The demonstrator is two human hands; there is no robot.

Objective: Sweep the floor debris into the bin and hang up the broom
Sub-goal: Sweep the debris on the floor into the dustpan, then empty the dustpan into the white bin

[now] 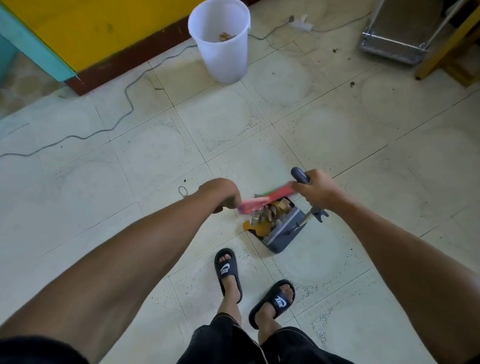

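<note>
- The tiled floor [339, 126] carries a grey cable [126, 96] running along the wall.
- The white bin [220, 39] stands upright near the wall, well apart from the person, with some brown debris inside.
- The grey dustpan [282, 232] rests on the floor before the sandalled feet, loaded with brown debris [271, 212].
- The blurred red broom [263, 200] crosses over the dustpan.
- The right hand [316, 188] has its grip closed round the dustpan handle [299, 174].
- The left hand [220, 193] has its grip closed on the broom.
</note>
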